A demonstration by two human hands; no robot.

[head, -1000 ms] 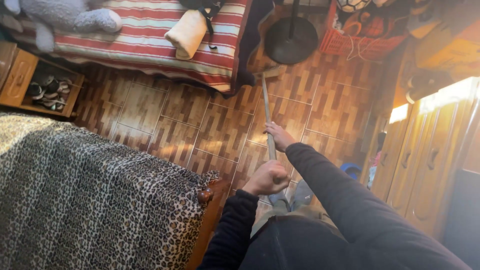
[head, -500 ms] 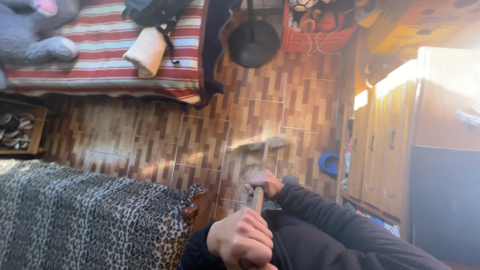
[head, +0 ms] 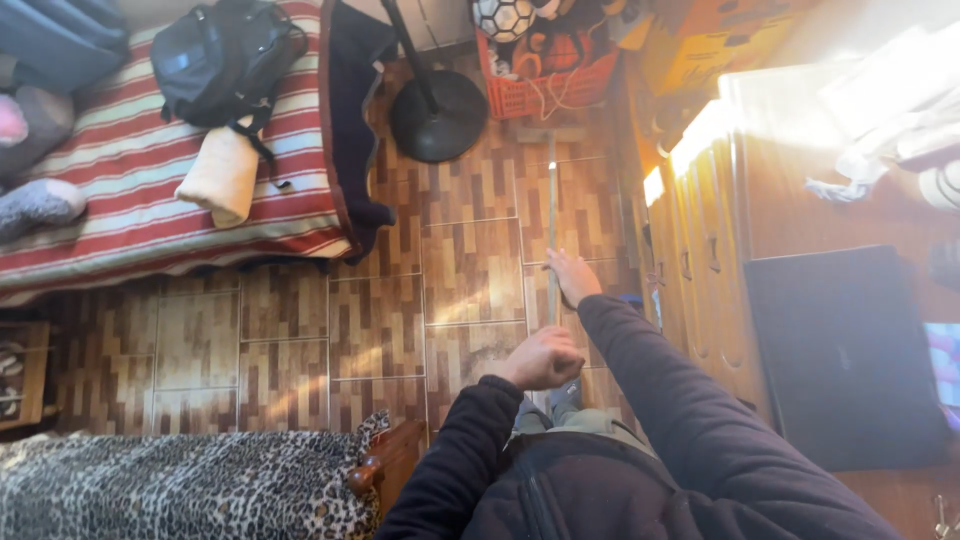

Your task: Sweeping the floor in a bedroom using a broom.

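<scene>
Gripping a long broom handle (head: pixel 551 215) with both hands. Left hand (head: pixel 545 358) is nearer the body, fingers curled shut around the upper end of the stick; the end itself is buried in the fist. Right hand (head: pixel 572 277) sits further down the stick, fingers wrapped on it, seen from the back, so fingertips are out of sight. Both sleeves are dark.

Handle runs away from the body over the wood-pattern tile floor (head: pixel 470 270) to the broom head (head: pixel 549 133), a flat bar lying on the floor just in front of the red plastic crate (head: pixel 545 90), near or touching it, can't tell which. Bristles are hard to make out in the glare.

Round black stand base (head: pixel 438 115) sits left of the broom head, pole cut off at the top edge. Patterned ball (head: pixel 503 16) in the crate is clipped by the frame too.

Striped bed (head: pixel 130 200) top left carries a black backpack (head: pixel 225 60) and a cream roll (head: pixel 222 175); a grey soft toy is cut off at the left edge. Leopard-print cover (head: pixel 180 485) bottom left. Wooden cabinet (head: pixel 700 250) on the right is washed out by sunlight, door detail mostly lost. Dark flat panel (head: pixel 840 350) on top of it, kind unclear.
</scene>
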